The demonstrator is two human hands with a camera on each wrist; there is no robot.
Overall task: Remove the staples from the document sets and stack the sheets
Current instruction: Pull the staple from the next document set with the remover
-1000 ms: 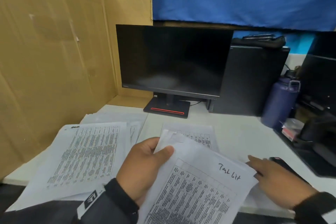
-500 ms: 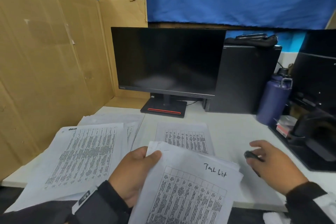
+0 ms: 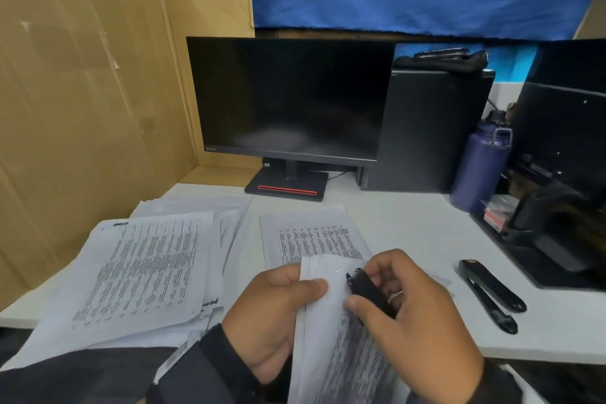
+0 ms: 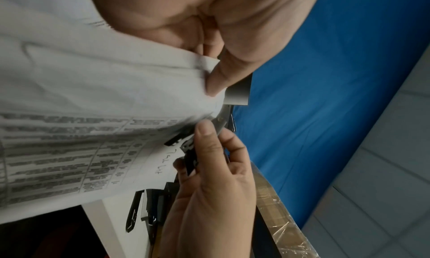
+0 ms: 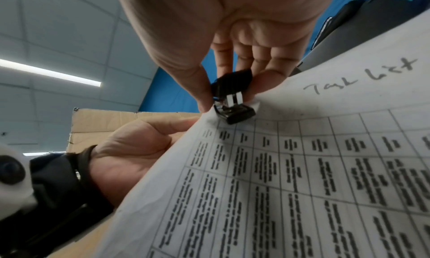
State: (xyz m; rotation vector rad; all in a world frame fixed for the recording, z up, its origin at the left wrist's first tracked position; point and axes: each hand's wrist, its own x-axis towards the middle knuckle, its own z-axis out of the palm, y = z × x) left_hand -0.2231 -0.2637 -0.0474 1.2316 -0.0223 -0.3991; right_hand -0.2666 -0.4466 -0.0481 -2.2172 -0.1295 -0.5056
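My left hand (image 3: 305, 285) pinches a stapled document set (image 3: 344, 348) near its top corner, thumb on top, and holds it tilted above the desk's front edge. Its front sheet is a printed table (image 5: 302, 170) with a handwritten heading. My right hand (image 3: 360, 285) grips a small black staple remover (image 3: 369, 289) between thumb and fingers. The right wrist view shows the staple remover (image 5: 232, 107) with its metal claws against the sheet's top left corner. The left wrist view shows the same tool (image 4: 209, 131) at the paper's edge (image 4: 139, 100). The staple itself is hidden.
A loose pile of printed sheets (image 3: 144, 269) lies at the left, another sheet (image 3: 311, 233) in the middle. A black stapler (image 3: 492, 292) lies on the white desk (image 3: 410, 226) at the right. Behind stand a monitor (image 3: 288, 98), a computer tower (image 3: 433, 128) and a blue bottle (image 3: 478, 164). A cardboard wall (image 3: 82, 92) closes the left.
My right hand picked the staple remover up from the desk at the right and brought it left to the document's top corner. My left hand tilted the set up.
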